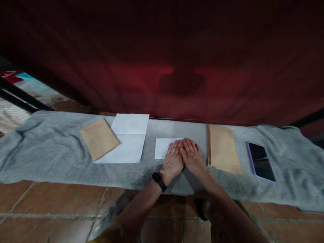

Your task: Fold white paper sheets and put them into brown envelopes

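Observation:
A folded white sheet of paper (161, 148) lies on the grey cloth in front of me. My left hand (174, 158), with a black band at the wrist, rests flat on its right part, fingers stretched out. Beside it and touching it, my right hand (192, 154) lies flat too, over the right end of the paper, which it hides. To the left is a larger white sheet (130, 143) with a crease across it. A brown envelope (100, 139) overlaps its left side. Right of my hands lies a stack of brown envelopes (224, 148).
A phone (261, 162) with a dark screen lies at the right. The wrinkled grey cloth (60, 152) covers a long narrow surface. Behind it hangs a dark red curtain (126, 77). Brown floor tiles (63, 202) show below the front edge; black bars (17, 98) stand at the left.

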A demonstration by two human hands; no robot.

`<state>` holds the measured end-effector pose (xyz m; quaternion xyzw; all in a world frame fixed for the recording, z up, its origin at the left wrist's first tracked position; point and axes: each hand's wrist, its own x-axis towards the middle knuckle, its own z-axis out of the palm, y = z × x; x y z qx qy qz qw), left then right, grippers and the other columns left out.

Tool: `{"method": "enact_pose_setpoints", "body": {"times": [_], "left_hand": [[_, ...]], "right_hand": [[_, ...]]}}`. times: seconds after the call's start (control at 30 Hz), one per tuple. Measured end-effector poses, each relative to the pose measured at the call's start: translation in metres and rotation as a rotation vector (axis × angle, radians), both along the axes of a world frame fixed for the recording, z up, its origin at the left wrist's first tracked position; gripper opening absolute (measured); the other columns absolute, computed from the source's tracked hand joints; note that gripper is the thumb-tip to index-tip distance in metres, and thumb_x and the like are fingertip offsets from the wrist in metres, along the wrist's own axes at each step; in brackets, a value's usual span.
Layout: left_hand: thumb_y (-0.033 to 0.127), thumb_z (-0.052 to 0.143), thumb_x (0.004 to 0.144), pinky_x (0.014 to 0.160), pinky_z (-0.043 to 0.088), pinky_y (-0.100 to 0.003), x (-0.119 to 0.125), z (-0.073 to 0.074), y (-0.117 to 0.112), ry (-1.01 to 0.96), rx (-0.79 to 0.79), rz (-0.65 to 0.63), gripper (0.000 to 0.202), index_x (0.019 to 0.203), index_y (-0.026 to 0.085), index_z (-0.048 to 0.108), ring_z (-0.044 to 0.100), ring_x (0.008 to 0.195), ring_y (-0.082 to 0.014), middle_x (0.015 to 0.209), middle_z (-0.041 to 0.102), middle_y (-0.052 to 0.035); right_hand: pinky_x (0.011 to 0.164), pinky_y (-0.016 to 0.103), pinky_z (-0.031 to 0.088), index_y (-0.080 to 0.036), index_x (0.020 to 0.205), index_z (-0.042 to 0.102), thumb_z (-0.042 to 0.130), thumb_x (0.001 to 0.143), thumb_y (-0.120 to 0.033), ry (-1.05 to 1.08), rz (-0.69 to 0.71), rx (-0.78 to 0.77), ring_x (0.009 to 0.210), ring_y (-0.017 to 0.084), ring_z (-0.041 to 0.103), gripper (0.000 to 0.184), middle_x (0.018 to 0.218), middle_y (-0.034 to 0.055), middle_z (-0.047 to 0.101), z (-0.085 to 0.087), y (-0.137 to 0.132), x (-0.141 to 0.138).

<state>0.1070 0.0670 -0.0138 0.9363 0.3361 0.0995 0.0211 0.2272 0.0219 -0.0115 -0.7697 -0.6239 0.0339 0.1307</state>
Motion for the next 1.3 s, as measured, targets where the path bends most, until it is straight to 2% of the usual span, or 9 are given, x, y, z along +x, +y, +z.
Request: {"method": "enact_pose_setpoints", "body": {"times": [0.37, 0.7, 1.07, 1.3], "left_hand": [[0.018, 0.035, 0.095, 0.124, 0.022, -0.048, -0.004, 0.004, -0.001, -0.022, -0.002, 0.000, 0.061, 0.154, 0.007, 0.028, 0.028, 0.149, -0.0229, 0.158, 0.037, -0.0168], [0.022, 0.034, 0.098, 0.124, 0.019, -0.049, -0.008, 0.010, -0.001, -0.003, -0.007, -0.026, 0.056, 0.152, 0.006, 0.033, 0.029, 0.149, -0.0251, 0.158, 0.036, -0.0174], [0.026, 0.033, 0.100, 0.124, 0.018, -0.052, -0.014, 0.007, 0.003, -0.014, -0.019, -0.053, 0.056, 0.153, 0.007, 0.031, 0.026, 0.150, -0.0248, 0.160, 0.034, -0.0148], [0.029, 0.028, 0.103, 0.125, 0.018, -0.047, -0.023, 0.006, 0.010, -0.032, -0.045, 0.041, 0.053, 0.151, 0.010, 0.036, 0.024, 0.151, -0.0218, 0.160, 0.036, -0.0120]], "right_hand": [[0.119, 0.048, 0.021, -0.017, 0.153, 0.039, 0.018, 0.105, -0.038, -0.035, 0.016, -0.006, 0.147, 0.025, 0.030, 0.056, 0.161, 0.0079, 0.035, -0.003, 0.001, 0.001], [0.118, 0.048, 0.021, -0.016, 0.151, 0.041, 0.018, 0.105, -0.038, -0.053, 0.025, -0.014, 0.147, 0.026, 0.030, 0.056, 0.161, 0.0093, 0.035, -0.001, 0.003, 0.000], [0.118, 0.047, 0.020, -0.017, 0.154, 0.036, 0.021, 0.106, -0.036, -0.121, 0.044, -0.025, 0.147, 0.027, 0.029, 0.054, 0.162, 0.0089, 0.032, -0.005, 0.002, 0.003], [0.119, 0.047, 0.021, -0.017, 0.152, 0.039, 0.024, 0.106, -0.037, -0.100, 0.024, -0.031, 0.145, 0.028, 0.033, 0.053, 0.161, 0.0088, 0.033, -0.002, 0.003, 0.003]]}}
